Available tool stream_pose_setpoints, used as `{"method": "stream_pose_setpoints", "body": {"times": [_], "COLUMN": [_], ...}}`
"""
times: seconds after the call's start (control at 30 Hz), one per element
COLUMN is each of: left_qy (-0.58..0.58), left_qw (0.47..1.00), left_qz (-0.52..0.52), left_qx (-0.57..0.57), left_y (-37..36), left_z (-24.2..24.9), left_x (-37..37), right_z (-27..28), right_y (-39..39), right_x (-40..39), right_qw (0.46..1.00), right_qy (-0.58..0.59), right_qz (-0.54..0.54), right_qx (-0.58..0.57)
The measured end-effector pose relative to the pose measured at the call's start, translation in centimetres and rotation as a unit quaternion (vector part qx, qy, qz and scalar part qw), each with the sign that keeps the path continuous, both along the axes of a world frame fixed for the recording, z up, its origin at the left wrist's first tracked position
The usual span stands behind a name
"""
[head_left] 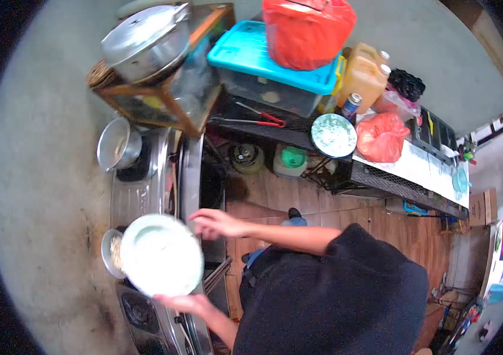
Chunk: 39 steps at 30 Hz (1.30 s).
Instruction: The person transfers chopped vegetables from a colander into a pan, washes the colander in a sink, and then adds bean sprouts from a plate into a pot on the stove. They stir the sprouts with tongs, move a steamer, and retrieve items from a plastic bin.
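Observation:
A pale, round plate [162, 254] is tilted over the stove, its face washed out by glare. My left hand [187, 303] grips its near rim, with the fingers partly hidden under it. Close to the plate's other edge is my right hand [219, 224], its fingers loosely bent and apart, with nothing visible in them. A metal pan [107, 253] with light, stringy food [117, 255] shows partly from behind the plate.
A pot [119, 144] stands on the stove's far burner; another burner [139, 310] is nearer. A large lidded pot [148, 44] tops a wooden cabinet [174, 106]. The side shelf holds red-handled tongs [272, 122], a blue-lidded box [275, 56] and a speckled plate [334, 135].

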<state>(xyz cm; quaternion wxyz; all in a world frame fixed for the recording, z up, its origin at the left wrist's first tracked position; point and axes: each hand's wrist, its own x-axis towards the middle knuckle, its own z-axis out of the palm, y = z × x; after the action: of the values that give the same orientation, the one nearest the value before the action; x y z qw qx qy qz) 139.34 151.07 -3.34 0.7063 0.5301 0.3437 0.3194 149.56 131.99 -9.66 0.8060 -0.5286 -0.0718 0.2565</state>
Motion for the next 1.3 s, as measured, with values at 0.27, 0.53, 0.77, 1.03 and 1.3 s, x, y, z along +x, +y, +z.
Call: {"method": "stream_pose_setpoints", "body": {"times": [0.27,0.53,0.77,1.03,1.3], "left_qy": [0.078,0.091,0.069,0.109,0.062], "left_qw": [0.874,0.731,0.662,0.624,0.657], "left_qz": [-0.48,-0.648,-0.677,-0.69,-0.668], "left_qx": [-0.017,0.193,0.315,0.349,0.345], "left_y": [-30.2,-47.8,-50.6,-51.7,-46.4], "left_z": [-15.8,-22.2,-22.9,-23.4,-17.1], "left_x": [7.1,14.4,18.8,19.5,14.1], "right_z": [-8.0,-19.5,-19.7,-21.3,-15.6], "right_y": [-29.0,-42.8,-42.2,-43.2,-37.1], "right_x": [-10.3,-10.6,-7.6,-6.1,-11.8], "right_qw": [0.841,0.645,0.607,0.627,0.676], "right_qy": [0.206,0.147,0.148,0.209,0.185], "right_qz": [-0.488,-0.654,-0.69,-0.696,-0.714], "right_qx": [0.107,-0.368,-0.364,-0.282,0.01]}}
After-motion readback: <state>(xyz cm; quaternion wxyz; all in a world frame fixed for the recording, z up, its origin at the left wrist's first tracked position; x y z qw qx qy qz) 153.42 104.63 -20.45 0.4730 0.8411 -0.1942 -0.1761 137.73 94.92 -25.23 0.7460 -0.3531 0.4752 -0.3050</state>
